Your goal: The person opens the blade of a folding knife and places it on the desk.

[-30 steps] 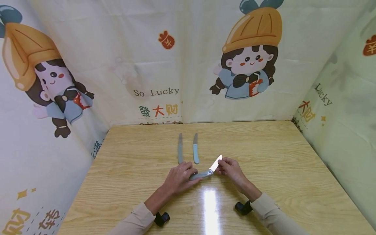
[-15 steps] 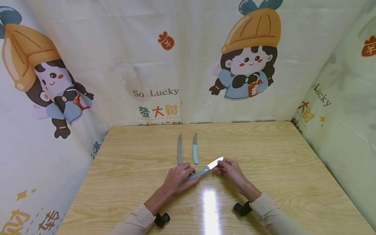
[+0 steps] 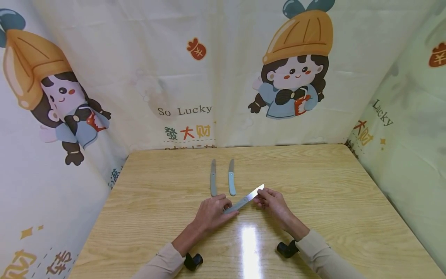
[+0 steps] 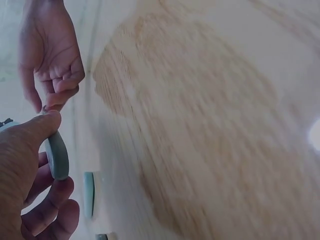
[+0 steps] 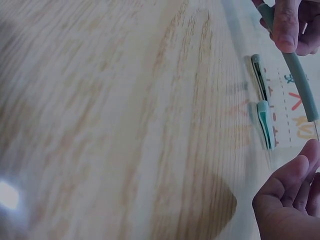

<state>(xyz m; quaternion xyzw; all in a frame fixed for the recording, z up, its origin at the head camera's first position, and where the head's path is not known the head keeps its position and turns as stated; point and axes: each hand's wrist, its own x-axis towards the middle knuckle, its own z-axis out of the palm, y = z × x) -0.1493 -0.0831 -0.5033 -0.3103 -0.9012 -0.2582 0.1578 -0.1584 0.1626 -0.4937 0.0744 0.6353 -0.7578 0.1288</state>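
A folding knife (image 3: 241,203) with a grey-blue handle is held slantwise above the table, its blade roughly in line with the handle. My left hand (image 3: 211,212) grips the handle near its butt end; in the left wrist view the thumb lies along the handle (image 4: 58,156). Near the blade tip, my right hand (image 3: 273,203) pinches the shiny blade (image 3: 256,192) between thumb and fingers. Beyond the hands, two more unfolded knives lie side by side, tips pointing away: a grey one (image 3: 213,184) and a light blue one (image 3: 231,184).
The wooden table (image 3: 313,174) reaches back to a printed cloth (image 3: 230,77) hanging behind it and at both sides. Glare (image 3: 250,248) shows on the tabletop between the forearms. Each wrist wears a small black camera (image 3: 192,262).
The blade has swung from an angle to the handle into line with it, the handle tilting up on its right end. Both hands stay nearly in place, with their holds kept.
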